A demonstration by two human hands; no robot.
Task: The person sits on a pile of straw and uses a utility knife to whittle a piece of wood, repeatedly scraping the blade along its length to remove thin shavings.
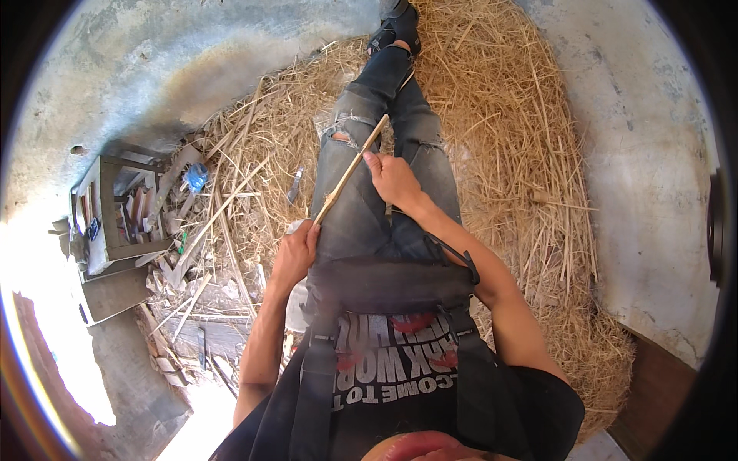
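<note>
A slim pale wooden stick (pixel 351 170) slants over my legs in torn dark jeans (pixel 355 201). Its lower end is in my closed left hand (pixel 295 250), by my left thigh. Farther up, my right hand (pixel 395 181) is curled closed against the stick, thumb laid along it; the undersides of those fingers are hidden. Between the hands, a rough, splintered spot shows on the wood. The upper end sticks out past my right hand, above the knees.
Dry straw (pixel 500 115) covers the floor around my legs. To the left stand a small wooden cabinet (pixel 138 250) with items inside and a crumpled blue plastic piece (pixel 197 178). A thin blade-like object (pixel 295 186) lies beside my left leg. Concrete walls (pixel 638 154) rise on both sides.
</note>
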